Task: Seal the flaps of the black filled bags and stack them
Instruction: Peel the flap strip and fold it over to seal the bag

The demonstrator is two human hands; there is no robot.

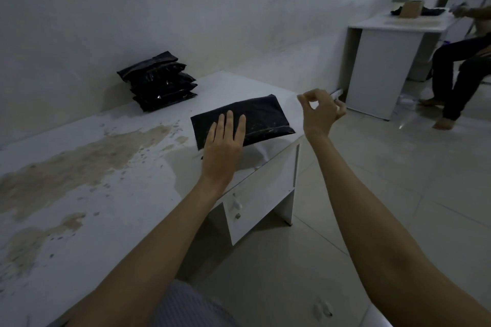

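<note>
- Two bare hands are out over a white table (87, 194) whose top is blotched with brownish stains.
- One black filled bag (255, 117) lies flat near the table's right end, its near right corner reaching the edge.
- Left hand (223, 143) lies palm down on the near left part of that bag, fingers straight and together, pressing on it.
- Right hand (320, 111) is raised in the air just past the table's right edge, clear of the bag; thumb and forefinger are curled toward each other as if pinching something thin. I cannot tell what, if anything, is between them.
- Farther back on the table, against the wall (186, 8), stands a stack of black bags (159, 82), well apart from the one under the hand.
- Off to the right, a second white table (382, 66) carries a cardboard box (410, 8) and dark items.
- Beside it another person sits (457, 66), legs on the tiled floor (398, 180).
</note>
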